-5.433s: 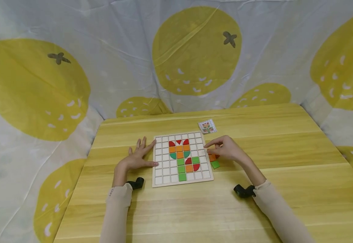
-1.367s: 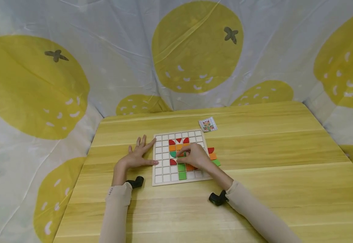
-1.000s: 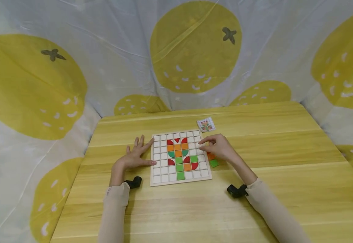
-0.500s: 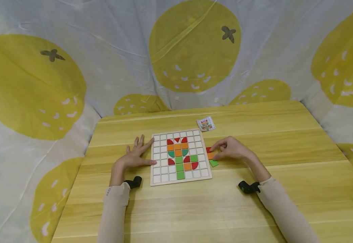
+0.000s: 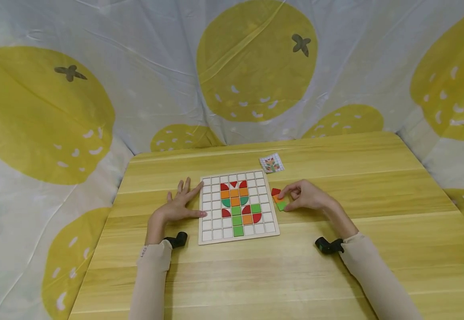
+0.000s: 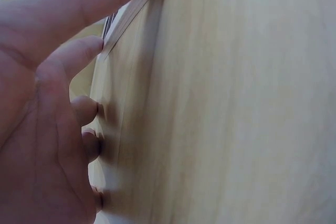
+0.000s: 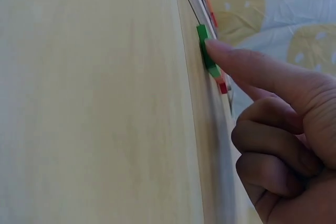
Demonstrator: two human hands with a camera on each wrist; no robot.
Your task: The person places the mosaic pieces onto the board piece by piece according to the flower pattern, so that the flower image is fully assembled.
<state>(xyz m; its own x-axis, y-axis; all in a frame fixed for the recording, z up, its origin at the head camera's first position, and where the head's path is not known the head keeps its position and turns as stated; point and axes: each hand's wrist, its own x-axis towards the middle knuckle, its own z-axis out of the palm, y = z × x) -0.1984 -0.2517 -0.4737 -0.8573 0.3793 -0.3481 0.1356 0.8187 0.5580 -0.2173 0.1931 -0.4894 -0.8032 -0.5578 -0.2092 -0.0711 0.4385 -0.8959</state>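
Note:
The wooden grid board lies on the table, with red, orange and green tiles forming a flower pattern in its cells. My left hand rests at its left edge, fingers spread, with thumb and index fingertip touching the frame. To the right of the board my right hand pinches a green square tile with thumb and index finger. An orange tile and a red tile lie against it, partly covered by the fingers. In the right wrist view, a fingertip touches the green tile while other fingers curl.
A small card printed with a flower on a grid lies behind the board's upper right corner. The wooden table extends around the board. A lemon-print cloth hangs behind the table and at its sides.
A red tile has been added left of the green stem. My right hand has returned from the board to the loose tiles, and the green tile has shifted up beside the orange one. My left hand stays put.

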